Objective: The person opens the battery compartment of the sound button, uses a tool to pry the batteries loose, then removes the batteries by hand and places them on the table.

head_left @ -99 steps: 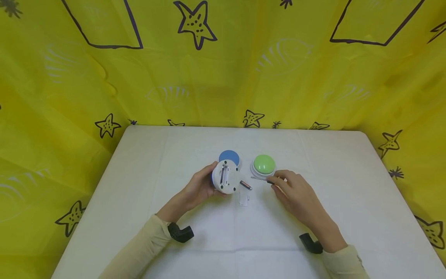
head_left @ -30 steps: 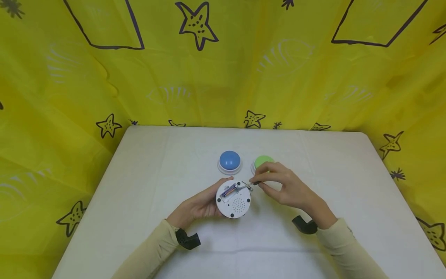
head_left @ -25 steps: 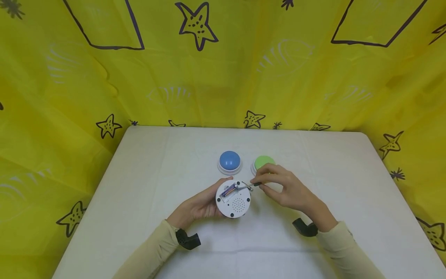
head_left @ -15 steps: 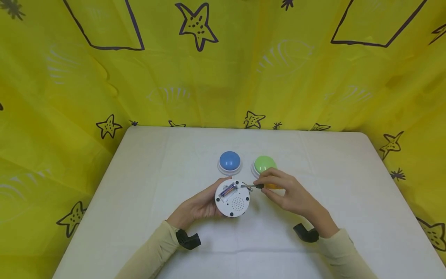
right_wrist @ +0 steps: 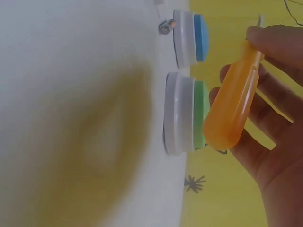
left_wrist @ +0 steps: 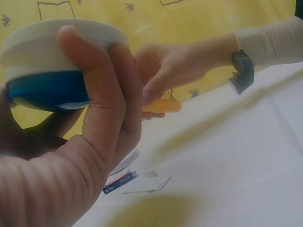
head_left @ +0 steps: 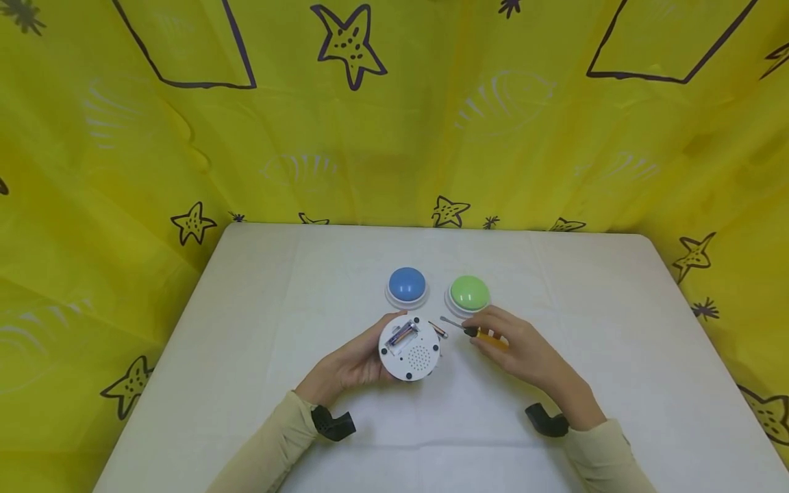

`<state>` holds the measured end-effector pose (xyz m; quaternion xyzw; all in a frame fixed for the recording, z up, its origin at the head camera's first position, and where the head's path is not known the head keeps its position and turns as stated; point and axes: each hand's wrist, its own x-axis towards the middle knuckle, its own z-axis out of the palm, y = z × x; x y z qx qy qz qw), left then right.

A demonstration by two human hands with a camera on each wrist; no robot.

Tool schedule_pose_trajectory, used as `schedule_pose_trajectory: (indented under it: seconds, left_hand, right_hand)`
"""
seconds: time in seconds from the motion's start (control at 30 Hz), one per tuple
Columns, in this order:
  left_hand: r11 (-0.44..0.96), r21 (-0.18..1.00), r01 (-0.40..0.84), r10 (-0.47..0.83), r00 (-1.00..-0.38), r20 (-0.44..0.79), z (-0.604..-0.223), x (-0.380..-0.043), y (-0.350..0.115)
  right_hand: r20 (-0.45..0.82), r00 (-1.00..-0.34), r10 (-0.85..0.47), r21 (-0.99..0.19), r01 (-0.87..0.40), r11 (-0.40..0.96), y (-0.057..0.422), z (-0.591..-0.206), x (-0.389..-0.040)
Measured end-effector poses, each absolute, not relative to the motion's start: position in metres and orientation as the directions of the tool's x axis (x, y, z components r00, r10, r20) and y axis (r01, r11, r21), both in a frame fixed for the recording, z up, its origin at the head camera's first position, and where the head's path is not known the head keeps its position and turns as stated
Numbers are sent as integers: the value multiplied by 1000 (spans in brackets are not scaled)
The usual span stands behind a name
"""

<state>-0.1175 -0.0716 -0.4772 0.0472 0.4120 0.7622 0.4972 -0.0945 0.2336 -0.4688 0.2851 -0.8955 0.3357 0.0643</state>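
Observation:
My left hand (head_left: 360, 359) grips a round push button (head_left: 419, 359), underside up. Its white base has small dark feet and a speaker grille, and a battery (head_left: 402, 334) lies in the uncovered slot. In the left wrist view the button's blue dome (left_wrist: 52, 90) points down, fingers curled round it. Right of it, my right hand (head_left: 527, 352) holds a screwdriver (right_wrist: 232, 104) by its orange handle, the metal tip apart from the button. A loose battery (left_wrist: 119, 182) lies on the table below, beside a thin white cover piece (left_wrist: 154, 190).
Behind my hands stand a blue-domed button (head_left: 407, 286) and a green-domed button (head_left: 470, 294), both upright on the white table (head_left: 296, 274). The green one is close to my right hand. A yellow patterned curtain (head_left: 394, 137) hangs along the table's far edge.
The button came towards me and turned underside up over the last few seconds. The screwdriver tip was at the battery slot; my right hand has since drawn it back to the right.

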Motion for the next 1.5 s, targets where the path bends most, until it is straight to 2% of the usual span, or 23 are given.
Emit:
schedule_pose_trajectory:
  seconds: [0.2, 0.37, 0.9, 1.3, 1.5]
  left_hand:
    - [-174, 672, -720, 807, -495, -321, -477, -118, -72]
    - [-179, 682, -709, 810, -500, -307, -477, -118, -71]
    - [-297, 665, -685, 796, -562, -225, -471, -111, -68]
    - [-409, 607, -682, 763, -620, -182, -468, -104, -63]
    - [-439, 598, -671, 755, -636, -159, -469, -103, -61]
  right_hand:
    - [191, -870, -454, -500, -484, 718, 238, -474, -94]
    - [147, -883, -445, -453, -460, 764, 238, -479, -94]
    - [-35, -925, -380, -382, -339, 860, 235, -478, -92]
    - [-71, -927, -368, -372, -318, 872, 229, -473, -90]
    - [-26, -929, -369, -352, -337, 873, 227, -473, -91]
